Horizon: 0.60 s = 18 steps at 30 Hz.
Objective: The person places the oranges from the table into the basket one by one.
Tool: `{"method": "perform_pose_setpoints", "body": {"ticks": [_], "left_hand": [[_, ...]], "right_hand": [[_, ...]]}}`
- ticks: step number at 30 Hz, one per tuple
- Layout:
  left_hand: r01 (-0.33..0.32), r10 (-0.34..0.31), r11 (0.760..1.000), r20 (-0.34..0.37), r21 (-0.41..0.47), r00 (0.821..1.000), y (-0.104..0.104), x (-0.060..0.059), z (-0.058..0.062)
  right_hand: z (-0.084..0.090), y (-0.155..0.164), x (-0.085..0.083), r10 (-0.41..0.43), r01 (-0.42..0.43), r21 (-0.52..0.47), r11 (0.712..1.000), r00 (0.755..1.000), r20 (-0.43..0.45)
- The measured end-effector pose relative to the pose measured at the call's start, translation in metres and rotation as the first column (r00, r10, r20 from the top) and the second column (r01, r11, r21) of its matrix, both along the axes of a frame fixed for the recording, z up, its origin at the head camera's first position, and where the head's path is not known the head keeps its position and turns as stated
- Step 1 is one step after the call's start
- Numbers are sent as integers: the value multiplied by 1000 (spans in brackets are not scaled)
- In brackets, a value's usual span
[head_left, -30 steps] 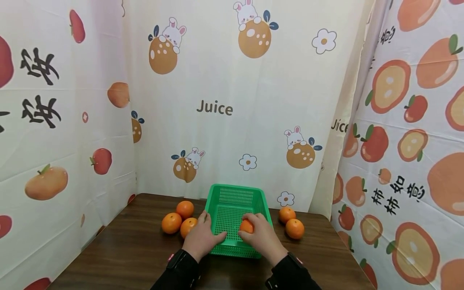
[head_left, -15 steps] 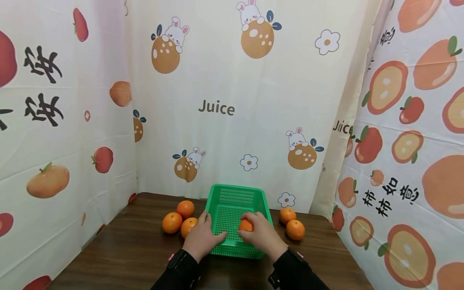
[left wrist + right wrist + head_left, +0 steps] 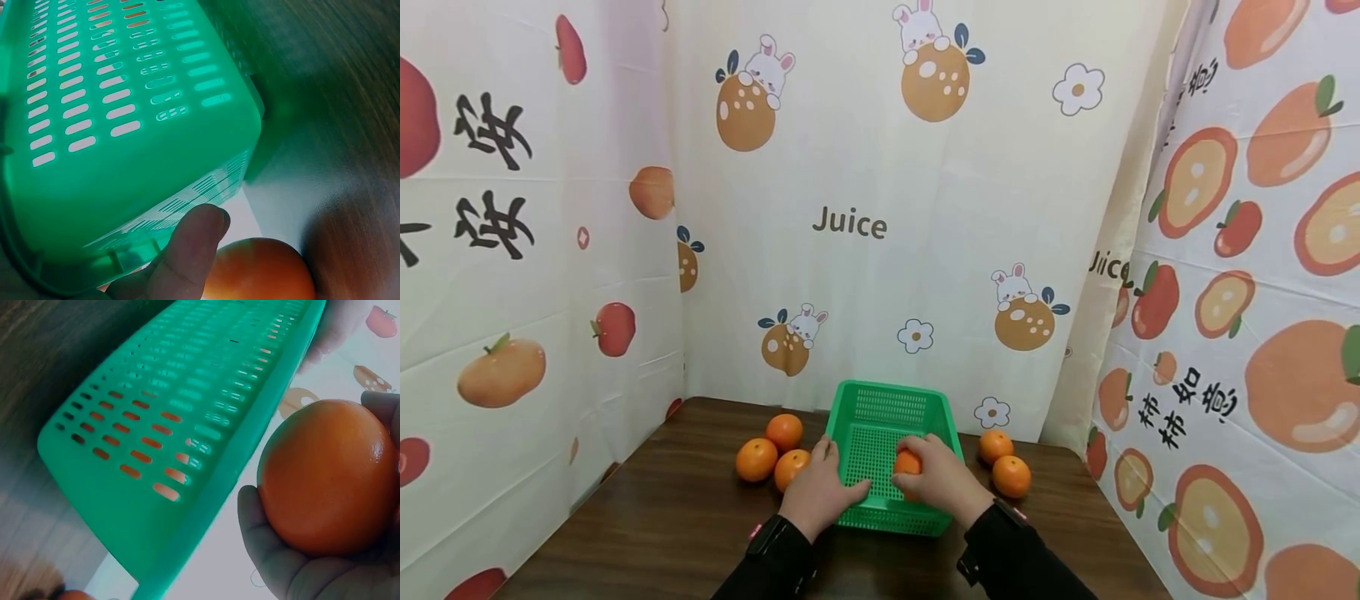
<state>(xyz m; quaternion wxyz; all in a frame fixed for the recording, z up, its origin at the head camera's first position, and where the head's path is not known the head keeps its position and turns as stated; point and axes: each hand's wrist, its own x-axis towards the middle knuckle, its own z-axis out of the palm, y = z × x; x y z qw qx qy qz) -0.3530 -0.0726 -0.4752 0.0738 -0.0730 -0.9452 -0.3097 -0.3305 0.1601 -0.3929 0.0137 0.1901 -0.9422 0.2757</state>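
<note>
The right hand [image 3: 942, 479] cups an orange [image 3: 907, 463] over the green basket [image 3: 880, 408]; the left hand [image 3: 818, 492] grips the basket's left rim.

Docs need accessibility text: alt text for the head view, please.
A person's right hand holds an orange over a green basket on a brown table, while the left hand grips the basket's left rim. Five more oranges flank the basket.

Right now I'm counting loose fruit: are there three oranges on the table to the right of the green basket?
No, the head view shows only two oranges right of the green basket; three oranges lie on its left.
</note>
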Motion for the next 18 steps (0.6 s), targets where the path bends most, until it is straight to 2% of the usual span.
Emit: {"method": "perform_pose_setpoints", "body": {"ticks": [9, 18], "left_hand": [[2, -2, 1000, 12, 13, 1000, -1, 1, 2], [-3, 2, 1000, 22, 12, 1000, 0, 2, 3]], "right_hand": [[9, 4, -2, 20, -18, 65, 998, 1000, -23], [15, -3, -5, 63, -61, 63, 996, 998, -26]]}}
